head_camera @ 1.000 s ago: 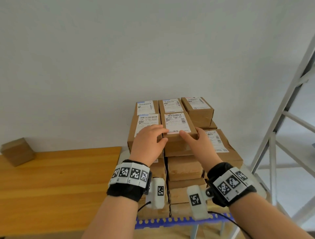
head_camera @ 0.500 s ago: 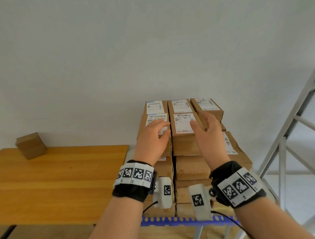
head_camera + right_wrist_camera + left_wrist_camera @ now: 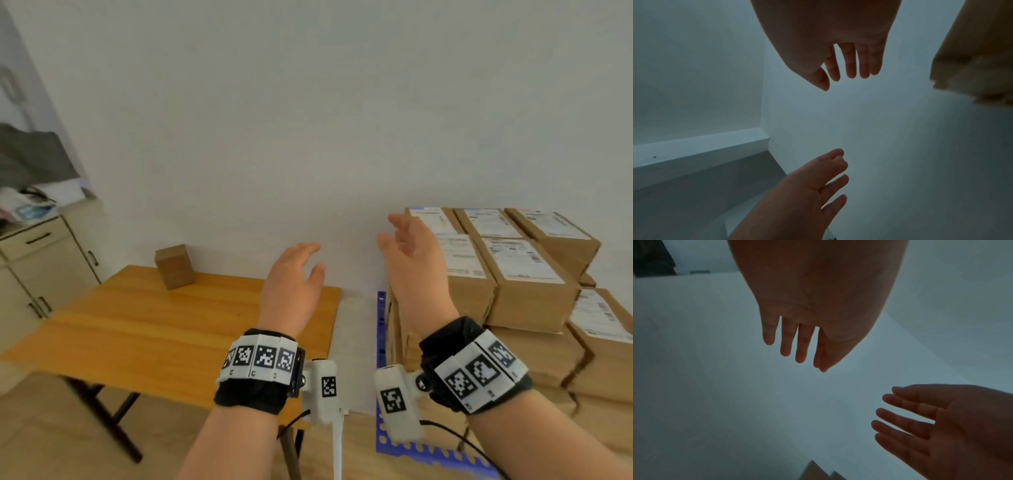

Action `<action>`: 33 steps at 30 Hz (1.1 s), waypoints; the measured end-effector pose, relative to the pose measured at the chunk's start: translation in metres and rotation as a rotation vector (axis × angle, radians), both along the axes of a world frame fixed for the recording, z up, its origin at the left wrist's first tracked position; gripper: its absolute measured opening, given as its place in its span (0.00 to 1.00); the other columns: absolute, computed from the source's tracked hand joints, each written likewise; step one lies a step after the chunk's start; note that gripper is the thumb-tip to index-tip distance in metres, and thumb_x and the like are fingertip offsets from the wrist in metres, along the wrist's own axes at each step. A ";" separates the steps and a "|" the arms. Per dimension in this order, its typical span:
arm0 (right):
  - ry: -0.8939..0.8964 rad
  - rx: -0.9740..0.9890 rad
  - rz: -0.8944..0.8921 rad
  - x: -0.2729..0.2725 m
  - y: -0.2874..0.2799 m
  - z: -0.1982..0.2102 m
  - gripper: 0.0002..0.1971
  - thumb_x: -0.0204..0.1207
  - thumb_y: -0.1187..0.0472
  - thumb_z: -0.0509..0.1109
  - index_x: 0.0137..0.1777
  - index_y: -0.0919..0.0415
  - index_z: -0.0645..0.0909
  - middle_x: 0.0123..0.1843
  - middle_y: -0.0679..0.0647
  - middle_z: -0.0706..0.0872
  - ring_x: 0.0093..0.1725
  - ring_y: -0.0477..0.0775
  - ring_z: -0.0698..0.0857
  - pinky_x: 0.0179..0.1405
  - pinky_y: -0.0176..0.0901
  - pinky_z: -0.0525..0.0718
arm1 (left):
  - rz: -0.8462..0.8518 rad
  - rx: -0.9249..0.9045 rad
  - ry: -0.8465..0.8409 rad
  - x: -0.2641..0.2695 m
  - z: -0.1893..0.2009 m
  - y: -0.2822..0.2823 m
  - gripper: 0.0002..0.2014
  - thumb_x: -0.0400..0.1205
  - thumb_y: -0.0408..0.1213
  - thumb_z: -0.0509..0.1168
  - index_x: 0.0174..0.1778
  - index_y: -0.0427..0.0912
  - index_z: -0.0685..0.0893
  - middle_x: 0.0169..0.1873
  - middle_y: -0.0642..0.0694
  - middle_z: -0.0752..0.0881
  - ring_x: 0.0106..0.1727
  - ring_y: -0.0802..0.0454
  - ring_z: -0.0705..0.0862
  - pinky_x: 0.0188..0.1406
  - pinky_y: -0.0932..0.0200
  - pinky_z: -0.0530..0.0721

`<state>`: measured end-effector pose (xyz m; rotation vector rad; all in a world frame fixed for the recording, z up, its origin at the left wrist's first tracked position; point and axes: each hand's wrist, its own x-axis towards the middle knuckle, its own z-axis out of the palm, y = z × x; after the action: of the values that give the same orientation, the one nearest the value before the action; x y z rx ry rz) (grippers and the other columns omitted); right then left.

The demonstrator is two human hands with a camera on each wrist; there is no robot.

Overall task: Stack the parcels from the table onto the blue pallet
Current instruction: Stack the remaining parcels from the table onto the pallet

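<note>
A stack of brown cardboard parcels with white labels stands on the blue pallet at the right. One small brown parcel stands alone at the far edge of the wooden table. My left hand hovers above the table's right end, fingers straight and empty. My right hand is raised just left of the stack, palm turned inward, holding nothing. The wrist views show both hands spread against the white wall.
A beige cabinet with papers and grey cloth on top stands at the left. A white wall lies behind the table and the stack. Wooden floor shows under the table.
Both hands have let go of the top parcel on the stack and drawn back to the left, toward the table. The view has swung left, showing the cabinet.
</note>
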<state>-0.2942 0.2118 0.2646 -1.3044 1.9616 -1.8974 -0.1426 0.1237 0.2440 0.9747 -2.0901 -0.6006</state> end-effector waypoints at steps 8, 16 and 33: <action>-0.030 0.129 0.184 0.135 -0.099 -0.031 0.18 0.84 0.55 0.65 0.73 0.49 0.74 0.70 0.46 0.77 0.69 0.44 0.75 0.61 0.38 0.73 | 0.193 0.079 -0.075 0.152 -0.020 -0.065 0.21 0.88 0.45 0.59 0.78 0.53 0.72 0.76 0.57 0.72 0.77 0.60 0.69 0.68 0.67 0.64; -0.103 0.310 0.288 0.233 -0.165 -0.076 0.20 0.85 0.52 0.65 0.75 0.49 0.73 0.71 0.46 0.76 0.66 0.45 0.75 0.55 0.40 0.76 | 0.307 0.194 -0.122 0.267 -0.047 -0.115 0.22 0.88 0.46 0.58 0.79 0.54 0.70 0.78 0.56 0.70 0.77 0.57 0.69 0.71 0.58 0.70; -0.172 0.489 0.423 0.291 -0.370 -0.134 0.22 0.85 0.53 0.66 0.77 0.50 0.71 0.73 0.47 0.76 0.65 0.47 0.76 0.55 0.41 0.74 | 0.429 0.364 -0.139 0.344 -0.095 -0.280 0.19 0.87 0.47 0.59 0.76 0.58 0.72 0.76 0.57 0.72 0.73 0.57 0.73 0.64 0.62 0.71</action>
<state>-0.0028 -0.1587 0.1301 -1.2322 1.7351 -1.1968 0.2012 -0.1567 0.1487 1.6595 -1.8324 -0.7140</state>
